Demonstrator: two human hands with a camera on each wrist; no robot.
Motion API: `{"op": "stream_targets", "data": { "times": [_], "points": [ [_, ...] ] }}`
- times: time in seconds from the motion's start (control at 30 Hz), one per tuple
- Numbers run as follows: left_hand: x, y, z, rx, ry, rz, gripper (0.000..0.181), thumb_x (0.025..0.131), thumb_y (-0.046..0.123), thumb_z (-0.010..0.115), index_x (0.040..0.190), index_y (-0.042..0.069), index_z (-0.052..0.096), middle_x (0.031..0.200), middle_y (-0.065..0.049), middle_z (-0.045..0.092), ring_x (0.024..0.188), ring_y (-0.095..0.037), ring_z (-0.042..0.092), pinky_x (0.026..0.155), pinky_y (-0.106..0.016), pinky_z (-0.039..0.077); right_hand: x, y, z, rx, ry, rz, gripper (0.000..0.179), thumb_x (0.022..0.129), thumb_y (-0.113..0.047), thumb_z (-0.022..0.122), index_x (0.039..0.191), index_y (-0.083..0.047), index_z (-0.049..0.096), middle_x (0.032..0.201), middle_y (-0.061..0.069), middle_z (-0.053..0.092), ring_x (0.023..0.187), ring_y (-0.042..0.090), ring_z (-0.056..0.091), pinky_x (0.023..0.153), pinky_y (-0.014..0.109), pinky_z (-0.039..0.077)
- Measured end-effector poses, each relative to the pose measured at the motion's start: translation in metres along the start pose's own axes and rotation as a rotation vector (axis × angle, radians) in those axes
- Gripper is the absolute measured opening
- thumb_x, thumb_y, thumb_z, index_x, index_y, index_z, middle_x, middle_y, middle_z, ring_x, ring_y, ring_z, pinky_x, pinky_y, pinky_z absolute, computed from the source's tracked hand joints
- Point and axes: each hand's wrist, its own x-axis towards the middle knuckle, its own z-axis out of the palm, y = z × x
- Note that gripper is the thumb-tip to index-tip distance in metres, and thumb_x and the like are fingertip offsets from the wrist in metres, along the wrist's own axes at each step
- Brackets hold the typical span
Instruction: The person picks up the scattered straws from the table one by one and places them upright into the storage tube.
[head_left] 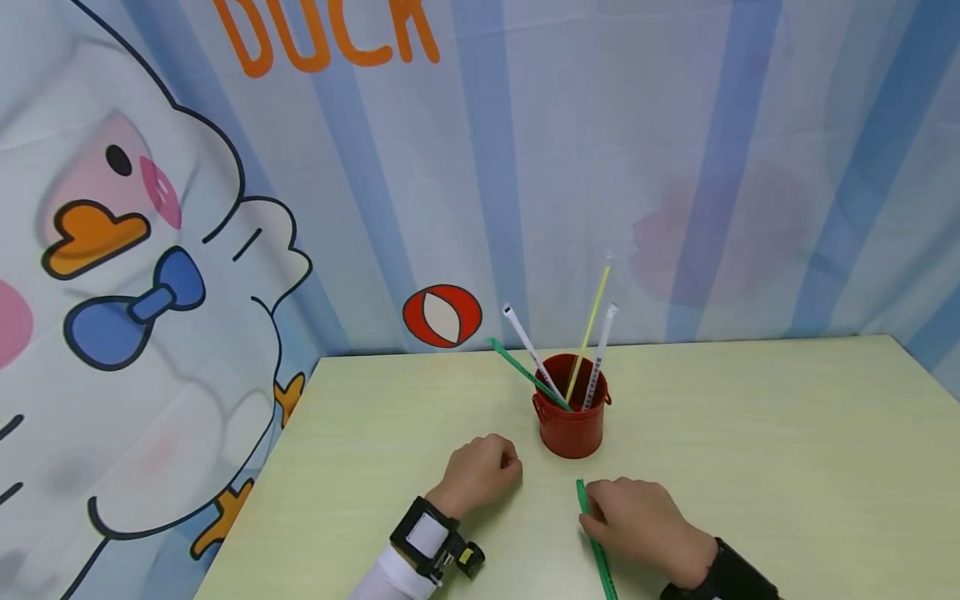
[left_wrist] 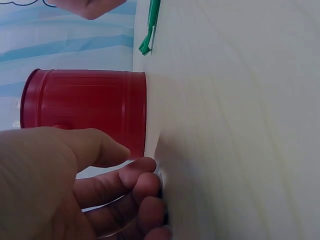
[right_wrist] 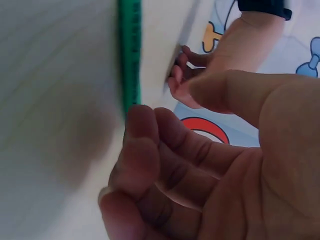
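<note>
A green wrapped straw (head_left: 603, 567) lies on the table at the front, printed along its side in the right wrist view. My right hand (head_left: 637, 521) is over it, index finger and thumb beside the straw; in the right wrist view the thumb stands apart from the fingers, whose tips are at the straw's edge. My left hand (head_left: 476, 475) rests on the table with loosely curled fingers, holding nothing. Behind both hands stands a small red bucket (head_left: 572, 437). Leaning in it are a green straw (head_left: 517, 363), a yellow straw (head_left: 592, 321) and two white straws (head_left: 600, 354).
The pale wooden table (head_left: 787, 450) reaches back to a blue striped cloth (head_left: 585, 167), which hangs along its far edge. A printed duck (head_left: 172, 433) covers the cloth on the left. Bands with devices (head_left: 431, 542) sit on both wrists.
</note>
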Motion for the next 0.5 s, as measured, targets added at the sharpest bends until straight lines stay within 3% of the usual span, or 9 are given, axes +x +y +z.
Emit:
{"op": "stream_targets", "data": {
  "times": [0.17,0.5],
  "points": [
    [0.001,0.0,0.001,-0.026,-0.037,-0.039,0.026,0.09,0.018,0.061,0.064,0.016,0.06,0.055,0.008,0.041,0.053,-0.007,0.041,0.048,-0.025,0.03,0.001,0.0,0.005,-0.021,-0.041,0.019,0.031,0.087,-0.022,0.069,0.064,-0.015,0.051,0.053,-0.004,0.035,0.05,0.013,0.038,0.051,0.029,0.025],
    [0.002,-0.001,0.001,-0.041,-0.044,-0.056,0.029,0.091,0.02,0.061,0.063,0.016,0.059,0.054,0.007,0.039,0.052,-0.008,0.041,0.048,-0.026,0.03,0.002,0.001,0.011,-0.026,-0.057,0.023,0.032,0.085,-0.022,0.072,0.061,-0.014,0.052,0.052,-0.003,0.034,0.048,0.013,0.037,0.05,0.028,0.025]
  ]
}}
